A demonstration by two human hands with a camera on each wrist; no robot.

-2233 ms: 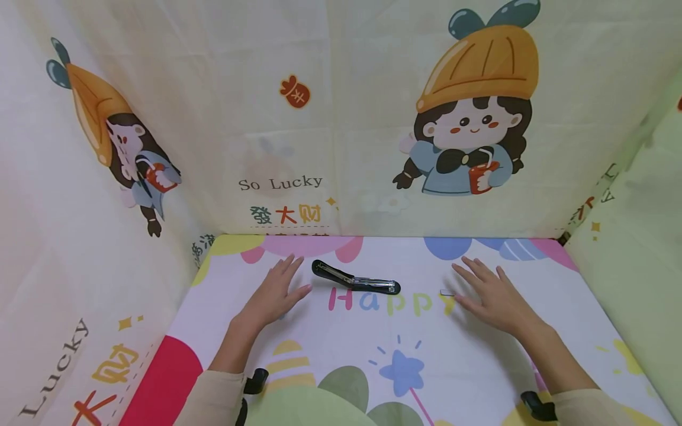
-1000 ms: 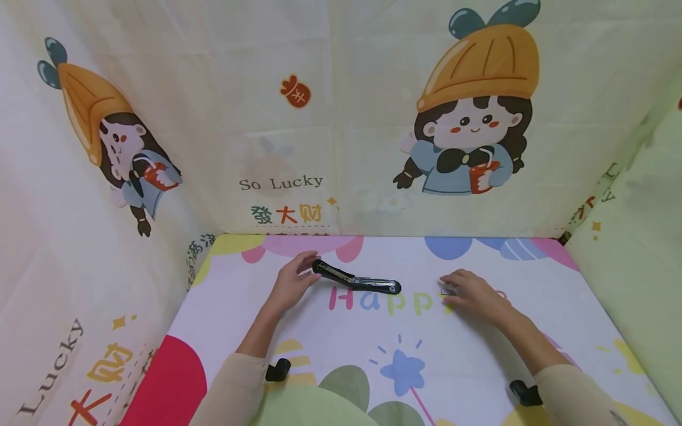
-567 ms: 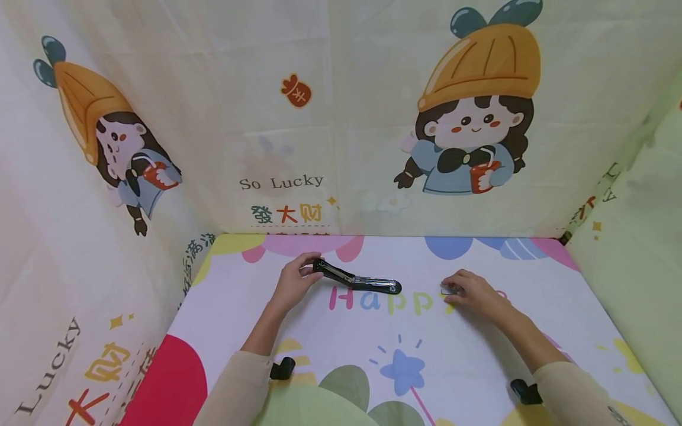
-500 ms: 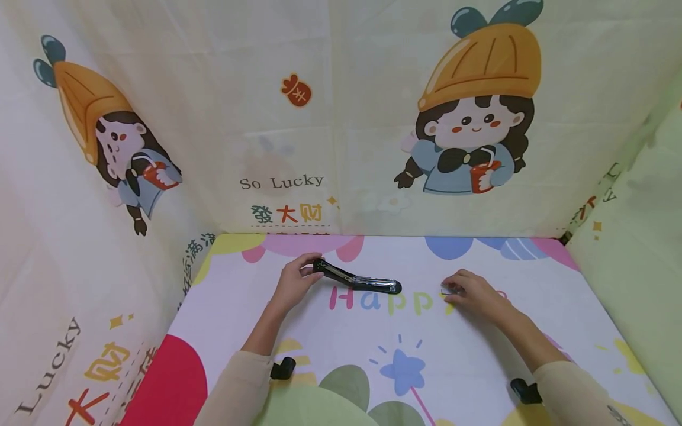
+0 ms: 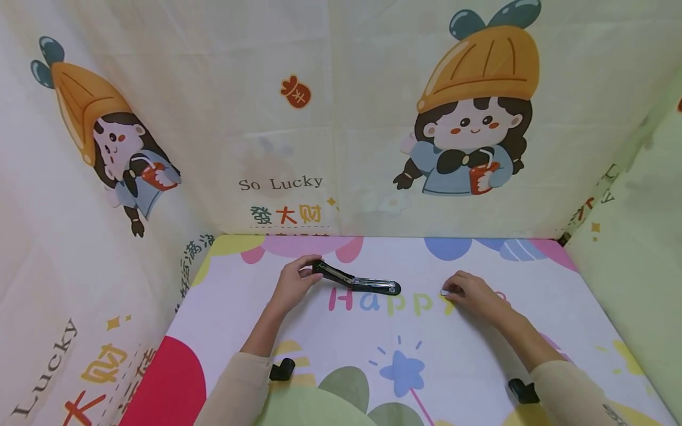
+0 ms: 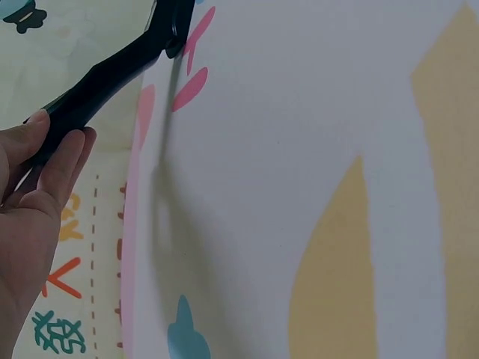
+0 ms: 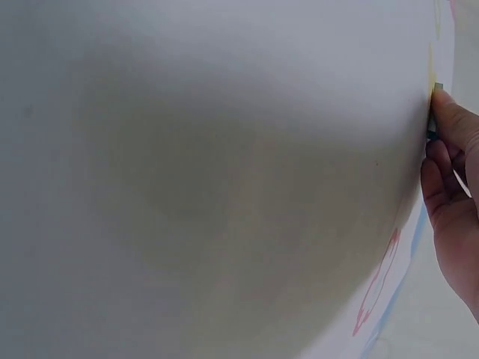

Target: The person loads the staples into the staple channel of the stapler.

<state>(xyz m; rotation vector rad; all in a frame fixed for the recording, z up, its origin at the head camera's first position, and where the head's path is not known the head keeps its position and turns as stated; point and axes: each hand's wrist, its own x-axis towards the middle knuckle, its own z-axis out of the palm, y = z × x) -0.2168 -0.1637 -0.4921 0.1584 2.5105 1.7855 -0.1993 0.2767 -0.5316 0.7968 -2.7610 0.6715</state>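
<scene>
A black stapler (image 5: 375,286), swung wide at its hinge, spans the middle of the table with its metal channel facing up. My left hand (image 5: 295,283) pinches its left arm between thumb and fingers. In the left wrist view the stapler (image 6: 112,75) slopes away from that hand (image 6: 34,187). To the right, over the yellow printed letter, my right hand (image 5: 471,294) pinches a small silvery strip of staples (image 5: 444,293). Its thumb and fingertips cover most of the strip. In the right wrist view only an edge of the strip (image 7: 438,93) shows by the thumb (image 7: 456,120).
The white tabletop (image 5: 341,337) carries coloured prints, including a blue star (image 5: 403,371). Patterned cloth walls (image 5: 367,118) close off the back and both sides. A black wrist camera (image 5: 282,369) sits at the left cuff and another wrist camera (image 5: 522,391) at the right.
Both hands have moved in from open poses. The left has taken hold of the stapler's end; the right has closed on the strip of staples. The stapler has hardly moved.
</scene>
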